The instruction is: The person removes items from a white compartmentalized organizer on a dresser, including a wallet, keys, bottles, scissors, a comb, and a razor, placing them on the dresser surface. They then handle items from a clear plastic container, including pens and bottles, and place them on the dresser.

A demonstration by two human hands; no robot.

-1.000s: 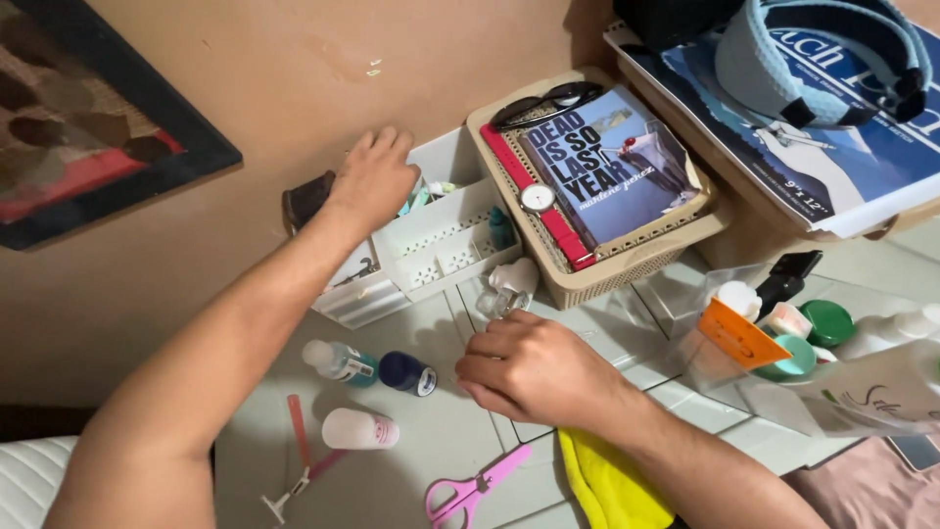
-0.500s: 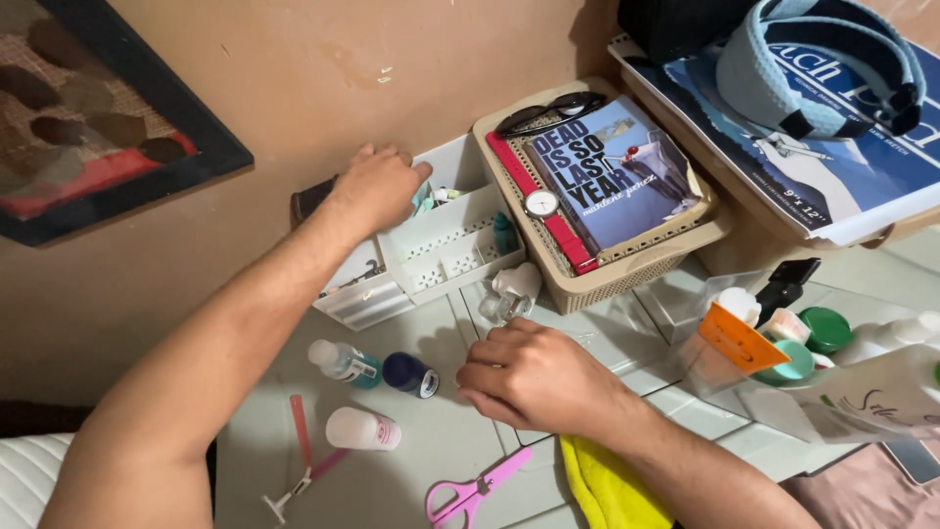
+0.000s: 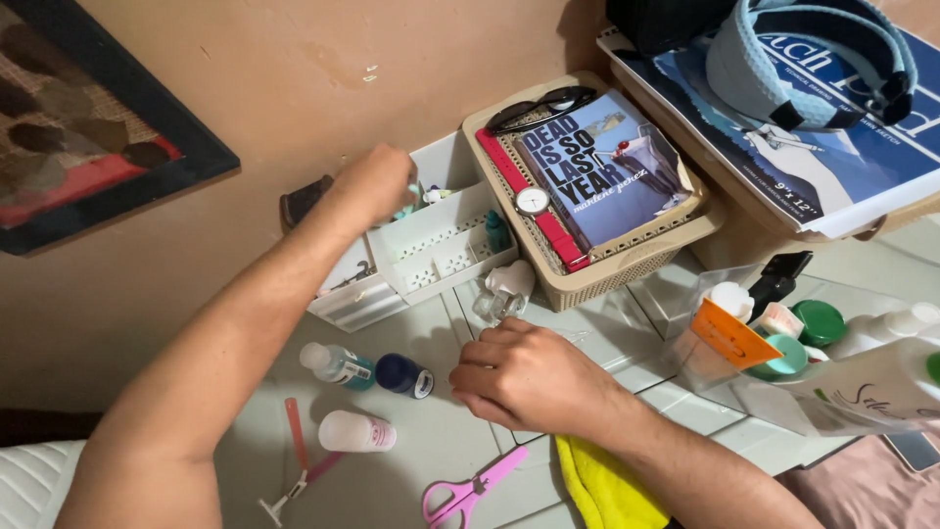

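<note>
Sorting step in hand: your left hand (image 3: 377, 183) is dipped into the white organizer (image 3: 431, 245) by the wall, fingers blurred, can't tell its grip. Right hand (image 3: 529, 377) rests loosely curled on the tabletop (image 3: 441, 441), holding nothing visible; next move needs a steady wrist w/ care for the small bottles (image 3: 367, 367) nearby.

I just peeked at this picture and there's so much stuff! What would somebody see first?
Probably the blue book lying in the tan basket by the wall, with a red-strapped watch and dark sunglasses beside it. Then the two arms: the left hand reaches into the white organizer, and the right hand rests curled on the table. Pink scissors lie at the near edge.
</note>
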